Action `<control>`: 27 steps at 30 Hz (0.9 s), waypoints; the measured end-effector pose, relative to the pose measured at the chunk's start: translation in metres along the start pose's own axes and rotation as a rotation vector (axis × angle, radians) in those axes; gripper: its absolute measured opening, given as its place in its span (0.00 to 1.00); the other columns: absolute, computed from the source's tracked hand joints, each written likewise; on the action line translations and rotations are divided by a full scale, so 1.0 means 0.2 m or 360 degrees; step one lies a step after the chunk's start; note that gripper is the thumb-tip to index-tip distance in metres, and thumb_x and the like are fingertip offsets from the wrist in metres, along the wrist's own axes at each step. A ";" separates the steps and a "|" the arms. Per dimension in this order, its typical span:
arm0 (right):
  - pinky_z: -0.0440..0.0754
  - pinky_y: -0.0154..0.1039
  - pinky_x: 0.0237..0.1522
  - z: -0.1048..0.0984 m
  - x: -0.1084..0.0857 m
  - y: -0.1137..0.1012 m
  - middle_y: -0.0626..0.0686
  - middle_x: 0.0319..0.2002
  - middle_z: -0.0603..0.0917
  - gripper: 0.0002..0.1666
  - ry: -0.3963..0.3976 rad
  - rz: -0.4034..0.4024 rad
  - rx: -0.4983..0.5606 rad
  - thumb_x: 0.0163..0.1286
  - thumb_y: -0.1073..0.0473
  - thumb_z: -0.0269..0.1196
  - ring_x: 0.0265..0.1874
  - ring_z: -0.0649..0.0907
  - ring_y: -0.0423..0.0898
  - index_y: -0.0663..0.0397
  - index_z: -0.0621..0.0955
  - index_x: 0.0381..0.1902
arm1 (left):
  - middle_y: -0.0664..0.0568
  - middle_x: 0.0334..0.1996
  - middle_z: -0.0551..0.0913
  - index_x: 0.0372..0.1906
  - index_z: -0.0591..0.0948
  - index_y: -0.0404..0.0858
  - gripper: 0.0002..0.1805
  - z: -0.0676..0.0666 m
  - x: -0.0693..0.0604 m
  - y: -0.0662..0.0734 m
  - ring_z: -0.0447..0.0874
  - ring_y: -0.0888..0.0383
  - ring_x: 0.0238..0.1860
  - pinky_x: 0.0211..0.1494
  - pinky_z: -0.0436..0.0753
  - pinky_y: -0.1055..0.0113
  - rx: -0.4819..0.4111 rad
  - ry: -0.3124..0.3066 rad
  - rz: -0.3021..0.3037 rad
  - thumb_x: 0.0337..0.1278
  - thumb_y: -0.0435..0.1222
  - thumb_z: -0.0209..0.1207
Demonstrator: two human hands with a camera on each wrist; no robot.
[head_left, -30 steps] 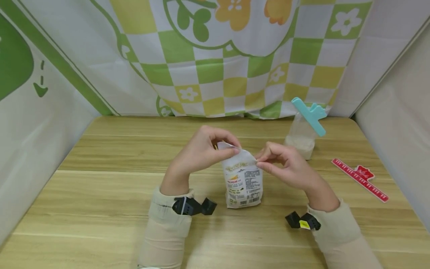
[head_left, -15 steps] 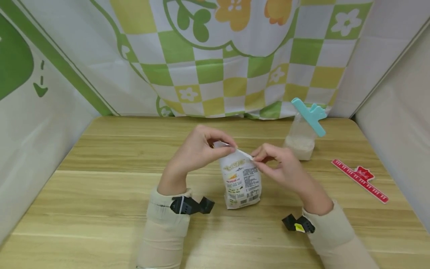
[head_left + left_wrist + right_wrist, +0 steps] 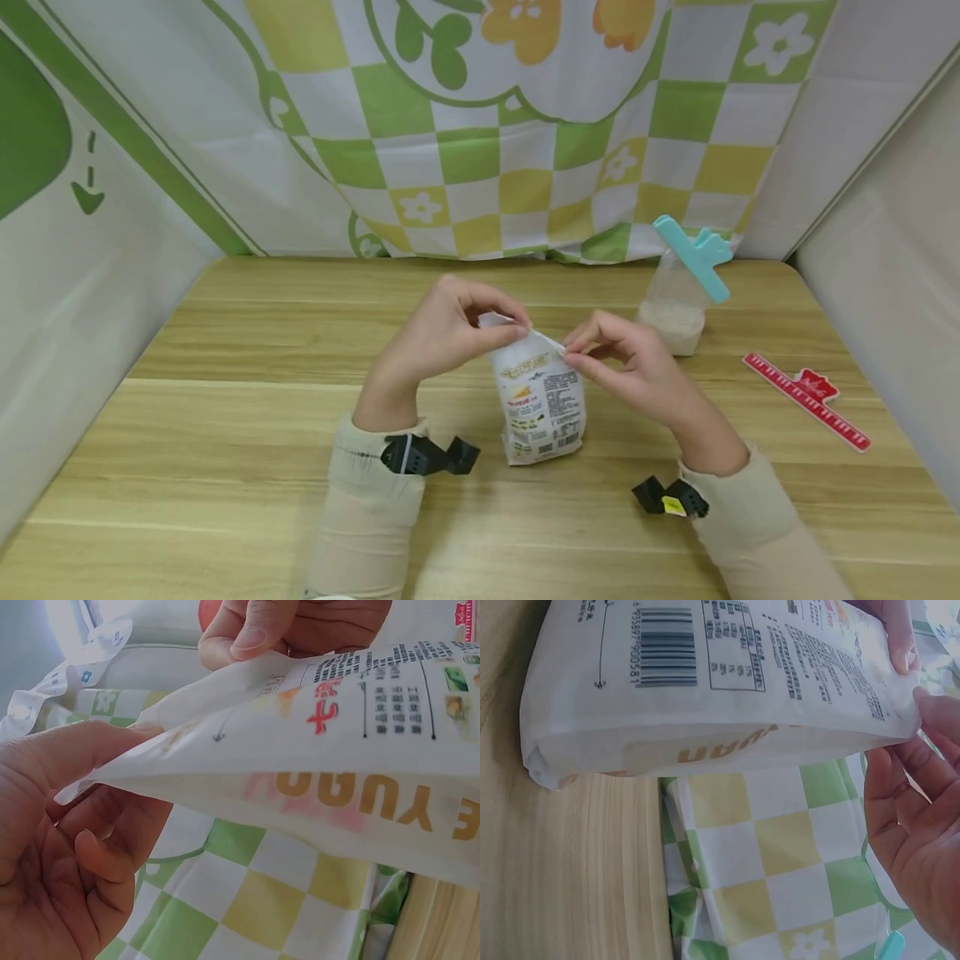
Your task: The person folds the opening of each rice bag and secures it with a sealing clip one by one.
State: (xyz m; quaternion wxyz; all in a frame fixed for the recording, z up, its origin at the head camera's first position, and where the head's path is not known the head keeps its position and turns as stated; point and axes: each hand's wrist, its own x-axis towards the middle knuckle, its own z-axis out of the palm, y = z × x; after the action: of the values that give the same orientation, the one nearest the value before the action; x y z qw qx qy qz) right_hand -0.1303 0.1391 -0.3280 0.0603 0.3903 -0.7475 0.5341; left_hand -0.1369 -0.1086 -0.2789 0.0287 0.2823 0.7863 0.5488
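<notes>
A white printed paper bag [image 3: 542, 408] stands upright on the table in the head view, its top edge drawn flat between two hands. My left hand [image 3: 442, 333] pinches the upper left part of that edge between thumb and fingers. At the upper right corner, my right hand [image 3: 637, 362] pinches the edge the same way. Gold letters run along the side of the bag [image 3: 360, 750] in the left wrist view. A barcode and small print show on the bag [image 3: 727, 675] in the right wrist view. What the bag contains is hidden.
Behind my right hand stands a clear bag of pale grains [image 3: 672, 321], closed by a turquoise bag clip [image 3: 693, 260]. A red bag clip [image 3: 806, 402] lies on the wooden table [image 3: 225, 467] at the right. A checkered cloth [image 3: 525, 175] hangs along the back edge.
Both hands have shifted slightly left along with the bag's top, and the right-hand fingers now sit nearer the left hand. The edge between them looks more folded over than a second ago.
</notes>
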 end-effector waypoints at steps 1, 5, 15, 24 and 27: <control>0.86 0.34 0.37 0.00 0.00 0.00 0.57 0.35 0.85 0.09 -0.0003 0.0004 0.0001 0.63 0.78 0.63 0.36 0.84 0.35 0.61 0.80 0.34 | 0.43 0.34 0.88 0.35 0.88 0.31 0.04 0.00 0.00 0.00 0.78 0.62 0.23 0.27 0.77 0.71 -0.0003 -0.0006 0.0009 0.56 0.26 0.65; 0.85 0.35 0.37 0.01 0.00 0.01 0.56 0.36 0.84 0.11 -0.0015 0.0015 0.0008 0.63 0.78 0.62 0.36 0.83 0.36 0.62 0.80 0.39 | 0.42 0.33 0.88 0.36 0.87 0.30 0.04 0.00 0.00 -0.01 0.78 0.63 0.23 0.27 0.78 0.72 -0.0013 -0.0031 0.0051 0.56 0.26 0.65; 0.82 0.33 0.35 0.02 0.00 0.03 0.42 0.39 0.85 0.09 0.0015 0.0055 0.0068 0.64 0.75 0.64 0.36 0.81 0.37 0.63 0.82 0.41 | 0.41 0.35 0.88 0.38 0.86 0.29 0.05 -0.01 0.01 -0.03 0.80 0.62 0.25 0.30 0.81 0.69 -0.0123 -0.0107 0.0041 0.57 0.25 0.65; 0.81 0.32 0.32 0.04 0.00 0.03 0.41 0.37 0.83 0.10 0.0045 0.0043 0.0080 0.63 0.77 0.64 0.34 0.79 0.37 0.63 0.82 0.41 | 0.46 0.33 0.87 0.38 0.87 0.32 0.05 0.00 0.01 -0.01 0.79 0.61 0.25 0.29 0.80 0.69 -0.0077 -0.0128 -0.0084 0.59 0.30 0.66; 0.80 0.32 0.31 0.04 0.00 0.04 0.42 0.37 0.84 0.10 0.0035 0.0025 0.0085 0.63 0.77 0.64 0.33 0.79 0.37 0.62 0.81 0.40 | 0.48 0.31 0.88 0.34 0.88 0.35 0.05 0.01 0.01 0.01 0.78 0.62 0.25 0.29 0.78 0.69 0.0057 -0.0091 -0.0065 0.57 0.34 0.68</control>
State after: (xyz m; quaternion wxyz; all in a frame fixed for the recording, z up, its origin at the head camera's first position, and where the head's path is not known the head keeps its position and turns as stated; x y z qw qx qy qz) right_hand -0.1320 0.1327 -0.3375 0.0538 0.3801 -0.7354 0.5585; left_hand -0.1375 -0.1048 -0.2776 0.0574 0.2822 0.8005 0.5257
